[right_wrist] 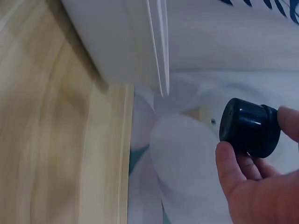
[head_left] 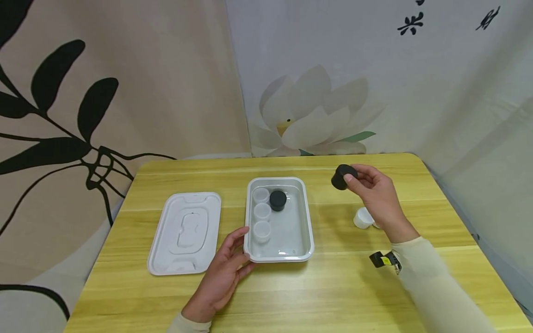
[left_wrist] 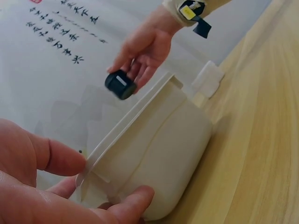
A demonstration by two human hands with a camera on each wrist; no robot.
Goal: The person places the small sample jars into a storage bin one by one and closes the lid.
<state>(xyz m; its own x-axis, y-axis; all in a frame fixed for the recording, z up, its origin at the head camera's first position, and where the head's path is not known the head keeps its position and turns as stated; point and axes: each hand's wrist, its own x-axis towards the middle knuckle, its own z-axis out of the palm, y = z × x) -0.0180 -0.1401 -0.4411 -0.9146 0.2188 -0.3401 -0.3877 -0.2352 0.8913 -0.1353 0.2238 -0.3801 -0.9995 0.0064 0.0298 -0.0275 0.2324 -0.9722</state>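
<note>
"So, progress?"
"Four pots (head_left: 262, 212) are placed mid-frame in a tray (head_left: 291, 233) gripped by the left hand (head_left: 226, 268)."
"Remaining?"
"Seemingly the black pot (head_left: 343, 178), pinched right of centre by the right hand (head_left: 378, 199); a white pot (head_left: 363, 218) below."

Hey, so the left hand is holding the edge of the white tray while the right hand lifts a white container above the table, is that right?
Not quite: the container in the right hand is black, not white, as the head view shows. The left hand does hold the edge of the white tray.
</note>
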